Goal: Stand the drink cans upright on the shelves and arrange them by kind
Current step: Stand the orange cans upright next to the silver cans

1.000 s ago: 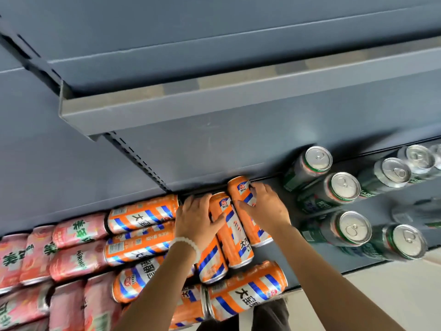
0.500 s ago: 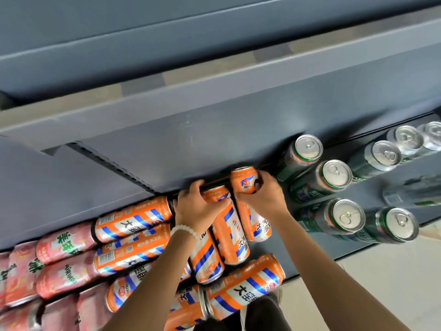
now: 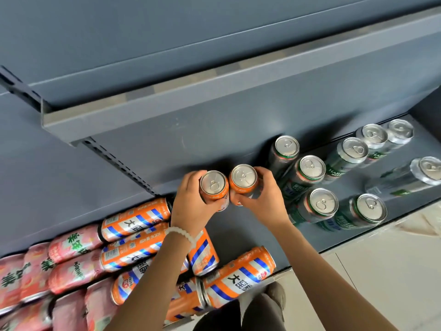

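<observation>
While two orange cans stand upright side by side at the shelf's (image 3: pixel 238 235) centre, the left hand (image 3: pixel 191 206) wraps its fingers around the left can (image 3: pixel 213 186) and the right hand (image 3: pixel 265 201) grips the right can (image 3: pixel 244 179). Green cans (image 3: pixel 310 170) stand upright at three o'clock; more orange cans (image 3: pixel 136 219) lie flat at seven o'clock, pink cans (image 3: pixel 74 242) beyond them at eight.

left hand (image 3: pixel 193 206): fingers curled round an upright can (image 3: pixel 213 187), palm facing right
right hand (image 3: pixel 265 199): wrapped round a second can (image 3: pixel 244 179), thumb in front
forearms: both reach forward, converging
left wrist: pale bead bracelet (image 3: pixel 180 232)
</observation>
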